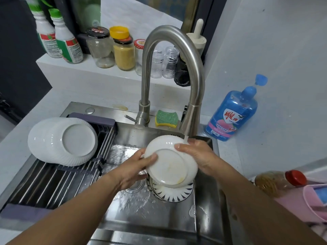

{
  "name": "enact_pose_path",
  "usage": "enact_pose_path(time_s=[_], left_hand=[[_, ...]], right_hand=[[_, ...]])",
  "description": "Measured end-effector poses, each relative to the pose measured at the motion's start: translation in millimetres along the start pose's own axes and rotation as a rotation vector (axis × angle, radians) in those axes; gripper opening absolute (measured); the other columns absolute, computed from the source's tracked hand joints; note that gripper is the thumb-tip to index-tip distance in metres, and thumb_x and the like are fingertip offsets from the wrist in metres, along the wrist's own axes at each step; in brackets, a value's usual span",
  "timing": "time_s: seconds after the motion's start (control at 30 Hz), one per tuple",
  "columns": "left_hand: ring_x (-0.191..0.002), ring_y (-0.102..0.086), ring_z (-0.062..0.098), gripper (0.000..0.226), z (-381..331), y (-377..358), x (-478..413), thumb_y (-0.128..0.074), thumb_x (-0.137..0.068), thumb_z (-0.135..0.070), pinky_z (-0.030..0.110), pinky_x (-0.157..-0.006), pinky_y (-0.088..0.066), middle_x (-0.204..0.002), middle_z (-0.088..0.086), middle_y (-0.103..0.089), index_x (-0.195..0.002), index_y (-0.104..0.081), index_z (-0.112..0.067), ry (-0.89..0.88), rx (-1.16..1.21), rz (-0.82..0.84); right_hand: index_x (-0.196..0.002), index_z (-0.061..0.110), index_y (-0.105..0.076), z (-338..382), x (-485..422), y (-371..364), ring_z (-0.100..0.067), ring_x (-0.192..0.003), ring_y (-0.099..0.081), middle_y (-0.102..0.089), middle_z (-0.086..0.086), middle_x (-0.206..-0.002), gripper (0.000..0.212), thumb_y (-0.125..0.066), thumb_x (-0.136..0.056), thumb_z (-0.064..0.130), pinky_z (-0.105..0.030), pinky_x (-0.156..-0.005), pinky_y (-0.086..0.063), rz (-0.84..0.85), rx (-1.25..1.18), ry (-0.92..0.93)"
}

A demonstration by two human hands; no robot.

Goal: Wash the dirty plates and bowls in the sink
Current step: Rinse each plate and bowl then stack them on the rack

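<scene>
I hold a white plate (169, 165) tilted, underside towards me, over the steel sink (141, 213), right under the running faucet (192, 119). My left hand (136, 169) grips its left rim, thumb across the base. My right hand (196, 154) lies on its upper right edge where the water falls. Yellowish smears show on the plate's base. Below it in the sink stands a bowl with a black-and-white patterned rim (174, 193). White ribbed plates (62, 140) lie upside down, stacked on the roll-up drying rack (53, 181) at the left.
A green-and-yellow sponge (166, 118) lies behind the sink beside the faucet base. A blue dish-soap bottle (233, 114) stands on the right counter. Jars and spray bottles line the back ledge (106, 68). A red-capped bottle (281, 181) and pink cloth (304, 204) are at right.
</scene>
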State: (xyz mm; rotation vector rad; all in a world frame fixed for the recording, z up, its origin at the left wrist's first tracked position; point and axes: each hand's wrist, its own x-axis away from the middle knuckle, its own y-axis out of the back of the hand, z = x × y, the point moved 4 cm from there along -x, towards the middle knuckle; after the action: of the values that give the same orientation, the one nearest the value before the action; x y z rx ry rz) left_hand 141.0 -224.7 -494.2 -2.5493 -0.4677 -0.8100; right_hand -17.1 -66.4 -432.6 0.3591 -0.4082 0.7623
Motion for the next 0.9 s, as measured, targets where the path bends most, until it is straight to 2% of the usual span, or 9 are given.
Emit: enact_pose_path(time_s=[0.1,0.17,0.27,0.4,0.47,0.53,0.63,0.77,0.9], left_hand=[[-0.120,-0.066,0.035,0.091,3,1,4,-0.101,-0.055,-0.030,0.049,-0.102,-0.054,-0.126,0.016,-0.070,-0.132,-0.055,-0.011,-0.026,0.045,0.050],[-0.119,-0.066,0.035,0.079,2,-10,8,-0.093,-0.066,-0.021,0.047,-0.096,-0.058,-0.127,0.017,-0.070,-0.135,-0.054,-0.009,-0.016,0.101,0.127],[-0.120,-0.065,0.036,0.059,2,-24,11,-0.077,-0.084,-0.011,0.044,-0.088,-0.061,-0.130,0.018,-0.068,-0.139,-0.054,-0.012,-0.001,0.260,0.175],[-0.120,-0.066,0.034,0.058,2,-40,13,-0.078,-0.087,-0.020,0.047,-0.091,-0.059,-0.130,0.016,-0.069,-0.139,-0.053,-0.015,-0.026,0.291,0.142],[-0.116,-0.068,0.033,0.053,0,-47,12,-0.077,-0.089,-0.021,0.048,-0.089,-0.059,-0.127,0.016,-0.070,-0.137,-0.055,-0.015,-0.043,0.314,0.078],[-0.110,-0.070,0.033,0.043,-1,-51,12,-0.069,-0.093,-0.019,0.051,-0.087,-0.060,-0.122,0.017,-0.072,-0.134,-0.059,-0.014,-0.063,0.392,0.016],[-0.107,-0.071,0.033,0.040,1,-42,14,-0.066,-0.095,-0.019,0.050,-0.077,-0.062,-0.119,0.019,-0.073,-0.133,-0.060,-0.010,-0.082,0.472,-0.081],[-0.112,-0.068,0.035,0.043,9,-27,17,-0.069,-0.093,-0.017,0.046,-0.077,-0.062,-0.121,0.019,-0.072,-0.134,-0.058,-0.008,-0.082,0.516,-0.143],[-0.117,-0.067,0.035,0.039,12,-20,15,-0.062,-0.099,-0.015,0.049,-0.081,-0.063,-0.126,0.018,-0.070,-0.137,-0.057,-0.008,-0.058,0.556,-0.092]], right_hand=[[-0.115,0.013,-0.067,-7,-6,4,-0.031,-0.090,-0.076,-0.078,-0.010,-0.098,0.074,-0.089,-0.059,0.056,-0.047,-0.086,-0.060,-0.044,-0.077,-0.074],[-0.107,0.017,-0.070,-7,-9,2,-0.025,-0.077,-0.073,-0.077,-0.003,-0.086,0.053,-0.076,-0.078,0.061,-0.034,-0.070,-0.056,-0.116,0.033,-0.099],[-0.104,0.018,-0.071,-10,-23,1,-0.018,-0.067,-0.055,-0.061,-0.002,-0.076,0.037,-0.055,-0.100,0.050,-0.031,-0.061,-0.040,-0.283,0.215,-0.118],[-0.135,0.012,-0.053,-8,-39,-25,-0.035,-0.111,-0.059,-0.061,-0.016,-0.127,0.052,-0.031,-0.104,0.048,-0.043,-0.090,-0.047,-0.225,0.706,-0.006],[-0.154,0.022,-0.027,-5,-38,-50,-0.038,-0.133,-0.045,-0.041,-0.009,-0.152,0.052,-0.033,-0.106,0.041,-0.054,-0.107,-0.041,-0.137,1.062,0.103],[-0.158,0.023,-0.016,2,-28,-70,-0.031,-0.146,-0.027,-0.025,-0.002,-0.161,0.056,-0.038,-0.107,0.032,-0.057,-0.115,-0.031,-0.100,1.193,0.227],[-0.157,0.023,-0.026,2,-17,-77,-0.021,-0.149,-0.022,-0.030,0.003,-0.160,0.052,-0.024,-0.107,0.037,-0.058,-0.117,-0.029,-0.134,1.097,0.393],[-0.157,0.029,-0.021,-24,-25,-51,-0.034,-0.135,-0.045,-0.043,-0.009,-0.153,0.052,-0.014,-0.108,0.045,-0.053,-0.108,-0.038,-0.143,1.074,0.026],[-0.134,-0.001,-0.055,-25,-28,-29,-0.039,-0.120,-0.058,-0.061,-0.023,-0.131,0.070,-0.030,-0.105,0.058,-0.035,-0.094,-0.044,-0.215,0.356,-0.267]])
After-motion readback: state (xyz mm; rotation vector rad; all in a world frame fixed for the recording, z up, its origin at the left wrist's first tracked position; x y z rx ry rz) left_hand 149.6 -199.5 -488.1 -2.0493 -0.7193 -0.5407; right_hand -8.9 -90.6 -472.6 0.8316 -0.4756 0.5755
